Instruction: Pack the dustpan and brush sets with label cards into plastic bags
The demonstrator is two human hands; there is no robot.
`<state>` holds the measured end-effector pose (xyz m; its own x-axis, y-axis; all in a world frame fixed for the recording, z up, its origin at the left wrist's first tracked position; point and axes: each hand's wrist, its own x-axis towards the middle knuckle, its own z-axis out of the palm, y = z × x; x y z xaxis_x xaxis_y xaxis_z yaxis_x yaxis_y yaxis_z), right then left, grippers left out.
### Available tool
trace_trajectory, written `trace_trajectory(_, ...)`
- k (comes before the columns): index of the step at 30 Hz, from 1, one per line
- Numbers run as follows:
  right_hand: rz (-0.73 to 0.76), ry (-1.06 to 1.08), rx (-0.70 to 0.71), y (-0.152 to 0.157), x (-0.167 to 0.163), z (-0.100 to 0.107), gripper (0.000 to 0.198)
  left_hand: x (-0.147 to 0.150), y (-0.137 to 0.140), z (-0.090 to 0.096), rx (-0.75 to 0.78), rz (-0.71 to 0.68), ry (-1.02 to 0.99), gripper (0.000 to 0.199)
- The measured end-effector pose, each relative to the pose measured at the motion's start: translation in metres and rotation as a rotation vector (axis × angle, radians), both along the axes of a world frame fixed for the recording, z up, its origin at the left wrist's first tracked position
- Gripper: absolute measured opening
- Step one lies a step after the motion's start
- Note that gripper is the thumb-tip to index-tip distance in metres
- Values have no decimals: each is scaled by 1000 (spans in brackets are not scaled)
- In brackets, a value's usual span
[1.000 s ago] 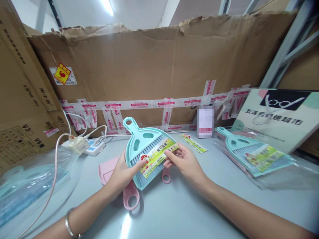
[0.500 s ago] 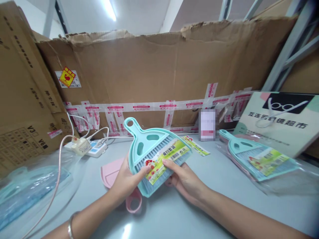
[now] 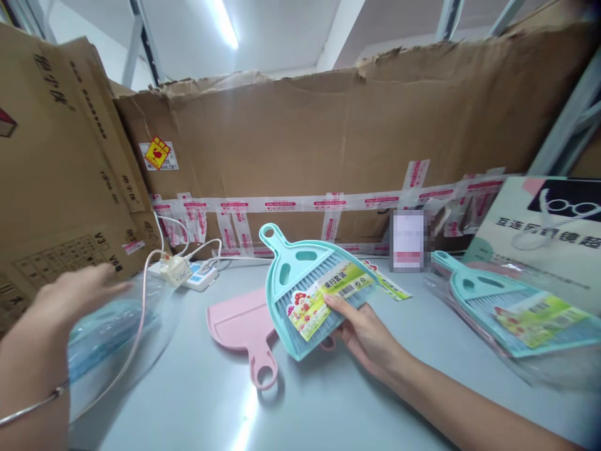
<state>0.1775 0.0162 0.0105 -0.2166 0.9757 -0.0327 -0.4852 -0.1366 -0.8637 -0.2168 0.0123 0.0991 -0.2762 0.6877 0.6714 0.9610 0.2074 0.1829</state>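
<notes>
My right hand (image 3: 364, 329) grips a turquoise brush-and-dustpan set (image 3: 293, 269), thumb pressed on its printed label card (image 3: 328, 297). The set is tilted, its ringed handle pointing up and left. A pink dustpan (image 3: 244, 319) lies on the table just behind and left of it. Away at the far left, my left hand (image 3: 79, 294) is open with its fingers stretched out, holding nothing. It hovers by a turquoise set in clear plastic (image 3: 110, 332), partly hiding it. Part of another pink piece shows below my right fingers.
Another turquoise set (image 3: 521, 307) in clear plastic lies on the right, before a printed paper bag (image 3: 558, 238). Behind the table (image 3: 188, 407) stands a large carton (image 3: 282, 138). A power strip (image 3: 201, 275) with white cables sits back left, and a label card (image 3: 389, 285) lies behind the held set.
My left hand has let go of the turquoise set and moved far left toward the plastic-wrapped one. My right hand still holds the set. The view has shifted slightly left.
</notes>
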Motion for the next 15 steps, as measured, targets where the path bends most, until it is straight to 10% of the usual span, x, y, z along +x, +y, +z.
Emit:
trace_trajectory(4, 1, 8, 2, 1, 1, -1, 30, -15, 6, -41, -290, 130, 254, 25)
trace_trajectory(7, -14, 19, 16, 1, 2, 0, 30, -8, 3, -38, -283, 171, 180, 25)
trace_trajectory(12, -60, 33, 32, 3, 6, 8, 34, 20, -13, 8, 97, 246, 227, 17)
trace_trajectory(15, -134, 67, 23, 3, 12, 19, 37, 57, -14, 22, 349, -4, 318, 19)
